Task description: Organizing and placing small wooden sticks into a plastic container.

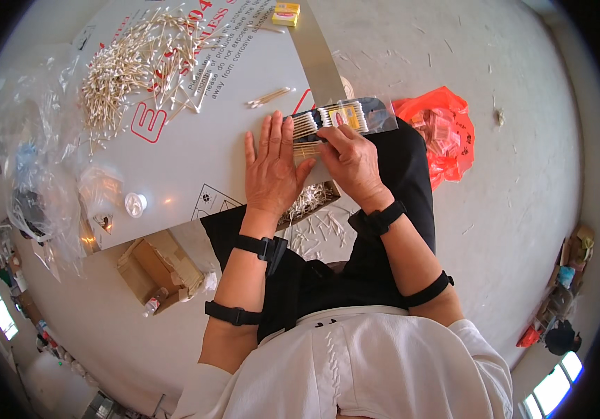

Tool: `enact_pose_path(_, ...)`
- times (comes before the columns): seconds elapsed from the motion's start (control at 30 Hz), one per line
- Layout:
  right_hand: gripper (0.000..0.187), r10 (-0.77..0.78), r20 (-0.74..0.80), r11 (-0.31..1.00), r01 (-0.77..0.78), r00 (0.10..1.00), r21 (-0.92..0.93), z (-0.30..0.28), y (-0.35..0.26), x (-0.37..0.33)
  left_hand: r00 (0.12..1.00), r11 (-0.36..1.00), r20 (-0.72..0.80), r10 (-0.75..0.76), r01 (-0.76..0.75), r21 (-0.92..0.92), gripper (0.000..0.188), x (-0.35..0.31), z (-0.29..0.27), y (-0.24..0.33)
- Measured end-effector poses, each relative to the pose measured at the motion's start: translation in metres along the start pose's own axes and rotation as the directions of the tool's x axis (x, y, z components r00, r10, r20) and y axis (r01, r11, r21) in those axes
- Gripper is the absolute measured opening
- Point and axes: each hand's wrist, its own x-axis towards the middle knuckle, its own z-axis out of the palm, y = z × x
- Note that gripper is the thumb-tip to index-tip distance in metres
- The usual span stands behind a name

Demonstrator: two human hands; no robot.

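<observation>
At the table's right edge, a flat clear plastic pack of cotton swabs [377,115] has a small yellow card [344,116] inside it. My left hand [272,167] lies flat with fingers stretched, its fingertips beside a row of cotton swabs [304,126]. My right hand [353,162] is closed, with curled fingers and thumb brought together over the near edge of the swabs. What sits between those fingers is hidden. More swab sticks [305,149] show in the gap between my hands. Beyond my left fingertips lies a small bunch of loose swabs [270,97].
A big heap of cotton swabs [114,84] covers the table's [195,160] far left. Small yellow boxes [286,14] stand at the far edge. A red plastic bag [457,119] is right of my knee. Below the table are a swab-filled box [310,202] and a cardboard box [163,269].
</observation>
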Motion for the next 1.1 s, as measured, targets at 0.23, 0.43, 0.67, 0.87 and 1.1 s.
enact_pose_path(0.23, 0.017, -0.090, -0.029, 0.996, 0.090, 0.996, -0.027, 0.006, 0.002, 0.012, 1.000, 1.000, 0.012, -0.008, 0.008, -0.017, 0.081, 0.001, -0.001, 0.000)
enact_pose_path(0.43, 0.015, -0.042, 0.013, 0.997, 0.043, 0.999, -0.063, 0.008, 0.001, 0.012, 1.000, 0.999, 0.003, -0.014, 0.014, -0.035, 0.082, 0.000, -0.002, 0.002)
enact_pose_path(0.67, 0.010, -0.042, 0.004, 0.998, 0.042, 0.999, -0.049, 0.007, -0.001, 0.015, 1.000, 0.999, 0.012, -0.018, 0.018, -0.030, 0.081, 0.000, -0.003, 0.002)
enact_pose_path(0.87, 0.013, -0.019, -0.022, 0.999, 0.018, 1.000, -0.027, 0.008, -0.003, 0.021, 1.000, 0.999, 0.022, -0.020, 0.020, -0.025, 0.081, 0.000, -0.002, 0.002)
enact_pose_path(1.1, 0.012, -0.047, 0.012, 0.995, 0.048, 0.999, -0.086, 0.010, -0.001, 0.023, 0.999, 1.000, 0.031, -0.019, 0.020, -0.019, 0.081, 0.000, -0.002, 0.002)
